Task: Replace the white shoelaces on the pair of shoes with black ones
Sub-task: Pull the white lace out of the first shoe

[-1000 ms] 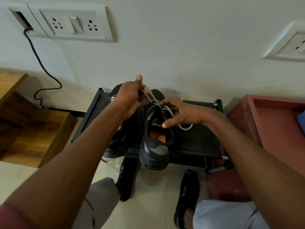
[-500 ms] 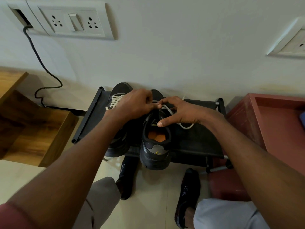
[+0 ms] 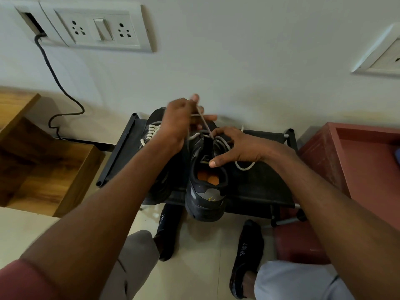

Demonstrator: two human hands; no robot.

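At far left, noted wooden step [image 3: 43,159] and wall cable [image 3: 60,89], both well apart from the work, no risk.

On black rack [image 3: 118,156], left side: spotted left shoe [image 3: 154,118], white lacing fully threaded, partly hidden behind forearm. Not started, by the look.

Next over: left hand [image 3: 179,126] raised above the shoes, pinched on white lace [image 3: 204,124], strand drawn taut up from the eyelets.

Centre: right shoe [image 3: 207,191] sat on the rack, heel hanging past the front edge. Looked partly unlaced.

Right of that: right hand [image 3: 240,146] gripped the upper at the eyelet row, fingers curled, thumb out over the shoe opening. Couldn't tell whether also pinching lace there. Slack lace loop [image 3: 244,167] lay on the rack just beside the wrist.

Far right: red box [image 3: 357,169], uninvolved. No black laces seen anywhere.

Likely failure modes:
- Hard upward pull with weak hold-down: could lift the shoe and tip it off the front edge, given the overhang.
- Slack loop dragged in: could snag or knot at an eyelet.
- Angled pull: could jam the lace tip in the eyelet.
- Forearm sweep: could knock the left shoe off.
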